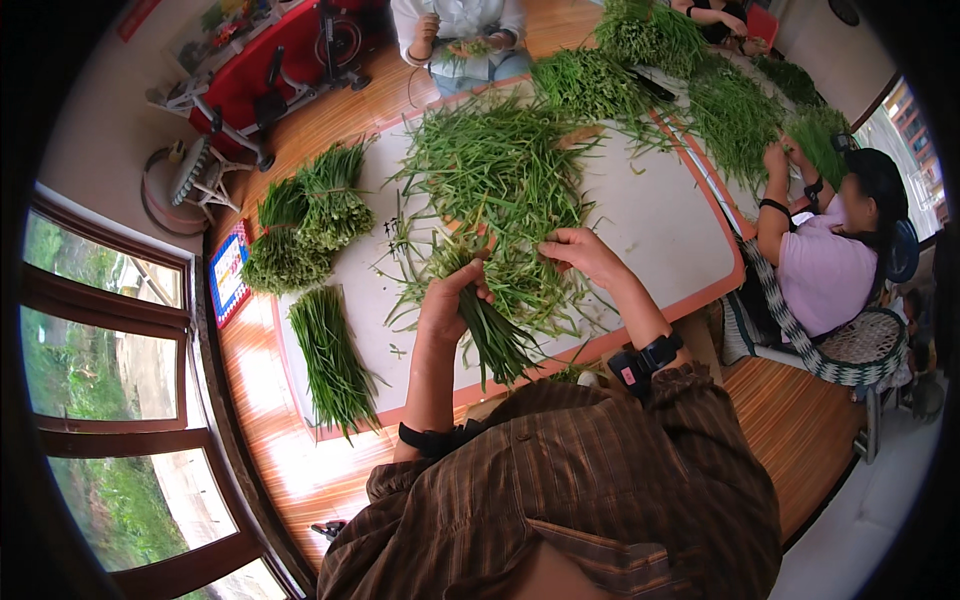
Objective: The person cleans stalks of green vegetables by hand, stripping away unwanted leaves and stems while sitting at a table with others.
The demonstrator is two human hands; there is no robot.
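My left hand [450, 301] is closed around a bunch of green chives [495, 337]. The pale cut ends stick up past my thumb, and the dark leaves hang down towards the table's near edge. My right hand [581, 255] is to the right of it, thumb and forefinger drawn together over loose leaves; whether it pinches one is too small to tell. Beyond both hands spreads a large loose heap of chives [487, 161], with scattered scraps lying around my left hand. An upright-lying chive bundle [330, 356] rests on the table left of my left hand.
Tied chive bundles [281, 244] lie at the white table's [660, 217] left edge. More piles [589, 82] stand at the far right. One person [465, 34] works across the table; another [825, 247] sits at the right by a second table. Windows [112, 367] line the left.
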